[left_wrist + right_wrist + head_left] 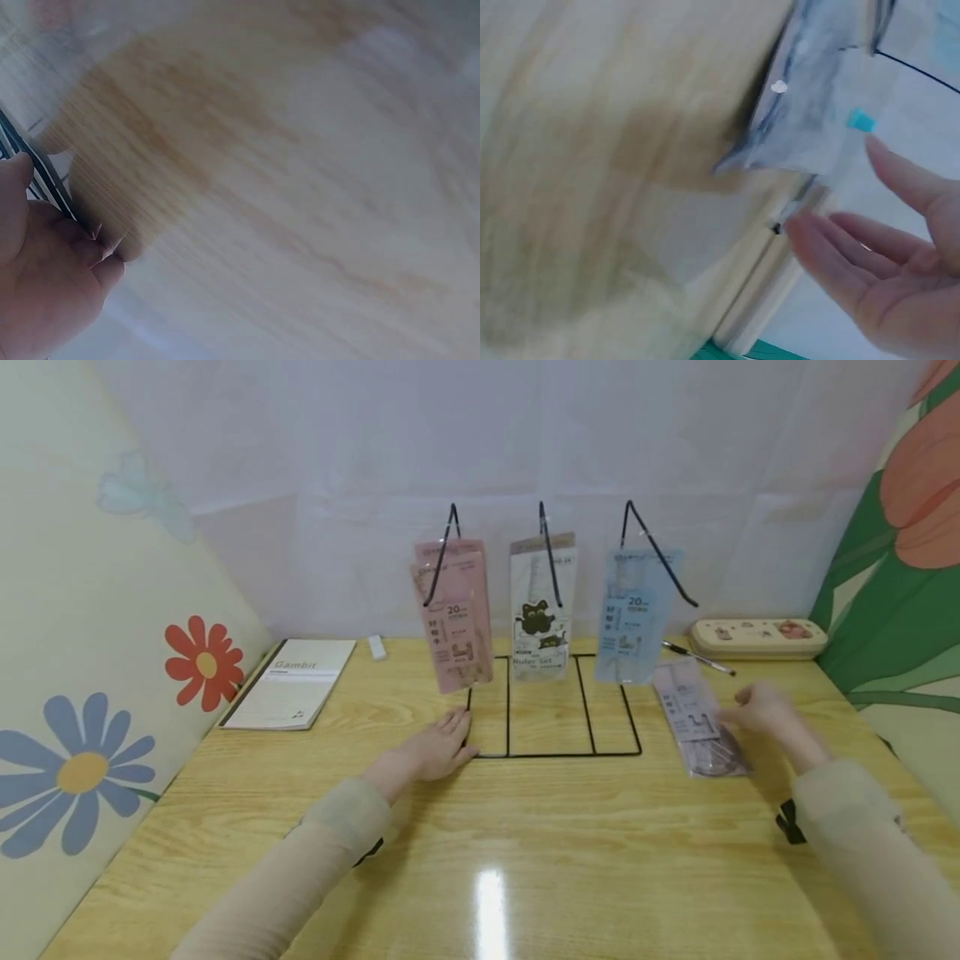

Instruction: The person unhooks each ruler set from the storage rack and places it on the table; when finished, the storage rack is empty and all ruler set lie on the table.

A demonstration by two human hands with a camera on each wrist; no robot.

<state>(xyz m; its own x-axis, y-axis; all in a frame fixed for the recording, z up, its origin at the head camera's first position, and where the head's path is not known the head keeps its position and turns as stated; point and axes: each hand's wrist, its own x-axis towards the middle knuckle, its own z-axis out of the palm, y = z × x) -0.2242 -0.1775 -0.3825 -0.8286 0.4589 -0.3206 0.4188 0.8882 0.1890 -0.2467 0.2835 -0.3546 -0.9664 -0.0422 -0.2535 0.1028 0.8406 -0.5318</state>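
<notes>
My left hand (438,745) lies at the front left corner of a black wire display rack (558,755) and holds its base wire between thumb and fingers. In the left wrist view the thumb and fingers (88,251) sit on either side of the dark wire. My right hand (765,714) hovers beside the purple ruler set packets (697,722) on the table, right of the rack. Its thumb and fingers (836,251) are spread apart in the right wrist view, with no visible contact. Pink ruler set packets (457,618), white packets with a black cat (542,610) and a blue packet (636,618) hang from the hooks.
A white notebook (292,685) and a small white eraser (377,647) lie at the back left. Behind the purple packets are a pen (697,657) and a cream pencil case (757,639). White cloth (360,468) backs the table; printed panels stand at both sides.
</notes>
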